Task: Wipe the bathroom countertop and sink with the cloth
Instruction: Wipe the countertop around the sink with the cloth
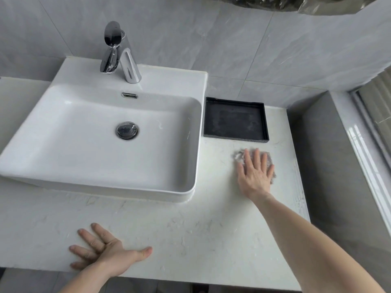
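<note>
Head view: right hand [255, 173], fingers flat, presses small grey crumpled cloth [269, 160] onto white marbled countertop [190, 229] at centre right, white rectangular ceramic sink [101, 134] lying leftward; left hand [101, 249] splayed, empty, lower left.

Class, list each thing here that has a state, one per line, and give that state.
Cloth: flat on the countertop, pressed under the right hand.
Right hand: fingers straight.
Left hand: spread flat on the countertop.
Sink: empty.
Black tray: empty.

sink [63, 132] left on countertop [190, 235]; tray [265, 123] right; cloth [239, 155] before tray.
</note>
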Available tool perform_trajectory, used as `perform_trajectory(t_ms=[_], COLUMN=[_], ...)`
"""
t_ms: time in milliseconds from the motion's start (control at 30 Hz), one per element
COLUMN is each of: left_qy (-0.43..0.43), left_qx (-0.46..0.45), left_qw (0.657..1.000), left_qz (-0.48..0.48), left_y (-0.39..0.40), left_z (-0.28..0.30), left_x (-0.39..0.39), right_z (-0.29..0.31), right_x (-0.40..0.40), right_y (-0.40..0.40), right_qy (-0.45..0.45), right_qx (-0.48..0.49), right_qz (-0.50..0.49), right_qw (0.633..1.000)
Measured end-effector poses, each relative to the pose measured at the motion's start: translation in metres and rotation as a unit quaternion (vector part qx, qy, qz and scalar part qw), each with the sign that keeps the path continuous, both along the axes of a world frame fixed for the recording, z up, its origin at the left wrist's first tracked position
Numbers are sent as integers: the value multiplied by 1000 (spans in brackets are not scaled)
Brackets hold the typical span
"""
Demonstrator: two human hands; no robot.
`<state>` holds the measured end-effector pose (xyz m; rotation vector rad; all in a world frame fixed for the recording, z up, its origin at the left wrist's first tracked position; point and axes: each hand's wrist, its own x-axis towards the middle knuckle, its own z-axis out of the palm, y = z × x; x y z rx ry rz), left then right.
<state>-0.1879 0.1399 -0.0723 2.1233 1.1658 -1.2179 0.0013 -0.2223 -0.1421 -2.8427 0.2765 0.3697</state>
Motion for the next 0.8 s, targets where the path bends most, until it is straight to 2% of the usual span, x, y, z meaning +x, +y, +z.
perform_trajectory(t_ms=[133, 200, 333, 433, 500, 600, 667, 800], left_qy=[0, -3, -8, -7, -8, -10, -9, -5], left_qx=[-8, -13, -22, -21, -14, -5, -3, 0], left_qw=[1000, 1000, 1000, 1000, 1000, 1000, 1000, 1000], left_qz=[6, 9, 12, 11, 10, 4, 1, -4], left_y=[1, 1, 2, 0, -1, -3, -4, -2], left_z=[-1, 0, -1, -1, 0, 2, 3, 2], left_x=[-1, -2, -3, -4, -4, -3, -3, -3], right_z=[-1, -1, 11, 21, 20, 2, -9, -10], right_x=[-10, -14, -23, -23, -23, -29, -33, -36], right_y=[-49, -57, -32, 18, 57, 103, 104, 64], right_qy=[-4, -57, -190, -224, -211, -97, -61, -74], right_qx=[3, 21, 96, 191, 220, 118, 76, 59], right_qz=[-99, -129, -137, -57, 50, 172, 177, 118], right_qw=[995, 990, 967, 954, 951, 973, 979, 988])
